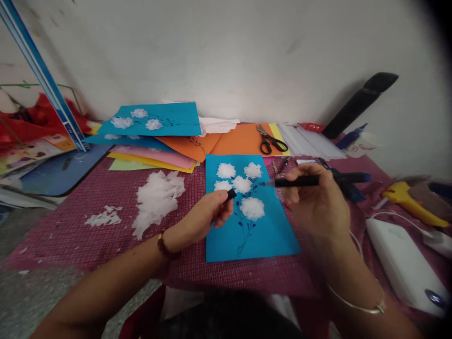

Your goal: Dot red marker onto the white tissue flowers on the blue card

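Observation:
A blue sheet (275,235) lies on the checked cloth, with several white fluffy paper flowers (252,209) and dark drawn stems and leaves. Over its left part, my left hand (208,212) pinches a small black pen cap (231,194) between thumb and fingers. To the right, my right hand (318,202), slightly blurred, grips a dark marker (300,181) held level. The marker's uncapped tip points left over the sheet, near the flowers; whether it touches the paper cannot be told.
White tissue pieces (157,200) and scraps (104,217) lie on the left. Behind are a decorated blue sheet (176,117), coloured papers (233,141) and black-handled scissors (270,142). A white power bank (406,263) and a yellow glue gun (413,202) are at the right.

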Demonstrator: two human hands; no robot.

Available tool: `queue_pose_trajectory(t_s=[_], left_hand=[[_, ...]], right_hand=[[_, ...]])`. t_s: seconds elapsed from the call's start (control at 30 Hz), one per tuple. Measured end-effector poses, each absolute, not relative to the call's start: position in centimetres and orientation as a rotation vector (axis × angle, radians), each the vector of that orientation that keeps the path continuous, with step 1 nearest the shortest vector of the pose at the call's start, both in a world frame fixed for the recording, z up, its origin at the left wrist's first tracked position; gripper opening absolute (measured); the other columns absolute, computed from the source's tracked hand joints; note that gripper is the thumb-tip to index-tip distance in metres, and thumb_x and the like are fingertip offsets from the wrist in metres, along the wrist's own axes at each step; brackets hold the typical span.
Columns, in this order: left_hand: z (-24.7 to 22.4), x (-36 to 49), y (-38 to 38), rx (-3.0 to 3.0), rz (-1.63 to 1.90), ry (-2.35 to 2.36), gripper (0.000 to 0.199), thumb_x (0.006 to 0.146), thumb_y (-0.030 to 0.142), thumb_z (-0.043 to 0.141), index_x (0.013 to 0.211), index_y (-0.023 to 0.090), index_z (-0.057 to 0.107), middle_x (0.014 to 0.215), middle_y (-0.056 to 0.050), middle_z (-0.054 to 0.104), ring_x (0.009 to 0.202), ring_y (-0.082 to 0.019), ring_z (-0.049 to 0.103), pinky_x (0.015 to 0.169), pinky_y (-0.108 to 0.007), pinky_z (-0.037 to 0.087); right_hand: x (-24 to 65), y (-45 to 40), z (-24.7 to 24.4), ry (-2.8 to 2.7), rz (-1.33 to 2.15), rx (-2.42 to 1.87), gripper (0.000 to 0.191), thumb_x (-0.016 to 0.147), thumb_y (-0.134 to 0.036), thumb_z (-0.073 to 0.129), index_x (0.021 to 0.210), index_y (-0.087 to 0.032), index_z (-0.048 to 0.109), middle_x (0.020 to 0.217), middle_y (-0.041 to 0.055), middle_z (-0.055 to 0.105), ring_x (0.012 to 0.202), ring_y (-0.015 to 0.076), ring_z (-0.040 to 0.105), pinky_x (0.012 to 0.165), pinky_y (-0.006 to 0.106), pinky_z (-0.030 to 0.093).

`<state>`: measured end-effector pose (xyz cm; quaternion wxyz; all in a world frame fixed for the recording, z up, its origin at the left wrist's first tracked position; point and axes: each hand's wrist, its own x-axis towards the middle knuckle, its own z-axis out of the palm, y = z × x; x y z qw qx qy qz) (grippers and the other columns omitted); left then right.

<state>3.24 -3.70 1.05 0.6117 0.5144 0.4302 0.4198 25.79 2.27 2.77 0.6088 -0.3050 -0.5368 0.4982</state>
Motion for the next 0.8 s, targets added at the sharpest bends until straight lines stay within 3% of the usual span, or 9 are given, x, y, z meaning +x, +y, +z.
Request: queue_pose_trajectory(t_s=[0.17, 0.43, 0.63, 0.8], left_hand=[[0.3, 3.3, -3.1, 1.196, 0.771, 0.948, 0.031, 0.088, 0.043, 0.053, 0.098, 0.014, 0.06, 0.072, 0.0, 0.054, 0.054, -0.008, 0.044, 0.047, -0.022, 0.032], [0.7, 3.6, -3.2, 1.409, 0.661, 1.05, 0.025, 0.089, 0.042, 0.052, 0.084, 0.017, 0.055, 0.071, 0.001, 0.054, 0.059, -0.009, 0.047, 0.051, -0.023, 0.036], [0.6, 3.8, -3.2, 1.474, 0.678, 1.044, 0.024, 0.09, 0.039, 0.051, 0.076, 0.019, 0.05, 0.066, 0.003, 0.049, 0.056, -0.009, 0.043, 0.051, -0.025, 0.033], [0.0, 4.0, -3.3, 1.598, 0.777, 1.065, 0.026, 0.09, 0.038, 0.051, 0.073, 0.02, 0.047, 0.064, 0.005, 0.041, 0.055, -0.009, 0.037, 0.05, -0.025, 0.029]], right_hand=[[24.8, 1.3, 2.6, -1.1, 1.425, -0.602, 0.028, 0.094, -0.051, 0.057, 0.088, -0.024, 0.06, 0.079, 0.0003, 0.07, 0.047, 0.0089, 0.052, 0.045, 0.025, 0.042], [24.6, 1.1, 2.1, -1.197, 1.408, -0.654, 0.03, 0.096, -0.051, 0.055, 0.087, -0.023, 0.059, 0.077, -0.0018, 0.068, 0.047, 0.0074, 0.048, 0.047, 0.024, 0.041], [24.2, 1.0, 1.7, -1.242, 1.444, -0.658, 0.027, 0.097, -0.047, 0.053, 0.088, -0.022, 0.059, 0.078, -0.0003, 0.07, 0.048, 0.0076, 0.049, 0.049, 0.025, 0.039], [23.6, 0.8, 1.4, -1.285, 1.476, -0.731, 0.033, 0.091, -0.055, 0.057, 0.086, -0.022, 0.056, 0.076, 0.0014, 0.07, 0.047, 0.0097, 0.048, 0.047, 0.026, 0.04]])
